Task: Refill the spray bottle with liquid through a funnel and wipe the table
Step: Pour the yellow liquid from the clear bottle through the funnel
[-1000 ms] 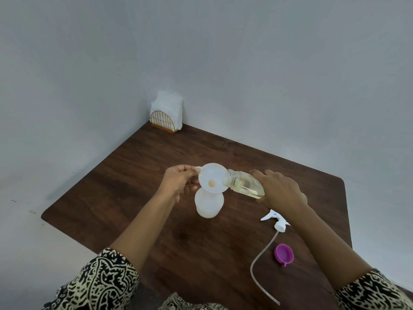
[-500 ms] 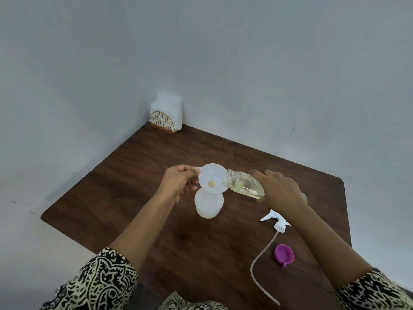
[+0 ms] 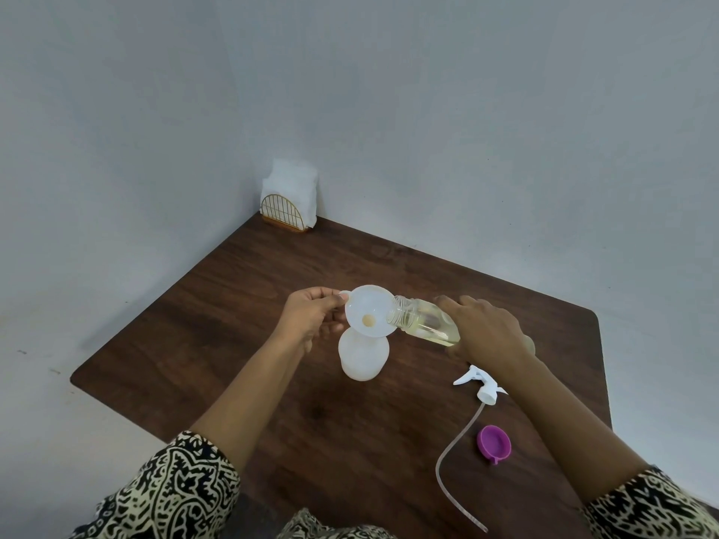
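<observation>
1. One view only, the head camera. The left grip (image 3: 311, 317) pinches the tab on the rim of the funnel (image 3: 365, 305). This steadies the funnel where it sits in the neck of the spray bottle (image 3: 363, 359), which stands upright near the middle of the bench (image 3: 233, 324).
2. The right grip (image 3: 490, 332) is wrapped round a clear bottle (image 3: 424, 319), tipped almost flat with its mouth over the funnel's right rim. Yellowish liquid (image 3: 428, 331) lies along the low side of this bottle, and a small yellow spot shows at the funnel's throat.
3. Over the last second almost nothing has shifted. Both grips, the funnel and the tilt of the clear bottle sit as they did, and the liquid level looks much the same.
4. Judged from that, the pour is slow and steady and the refill is under way, not finished. More tilt is likely needed as the clear bottle empties.
5. The spray head (image 3: 482, 387), with its tube trailing toward the person, lies on the bench by the right forearm, with a purple cap (image 3: 493, 442) just beyond it. Neither is back on its bottle yet.
6. Napkins (image 3: 290, 188) stand in a holder at the far corner, untouched, so wiping has not begun.
</observation>
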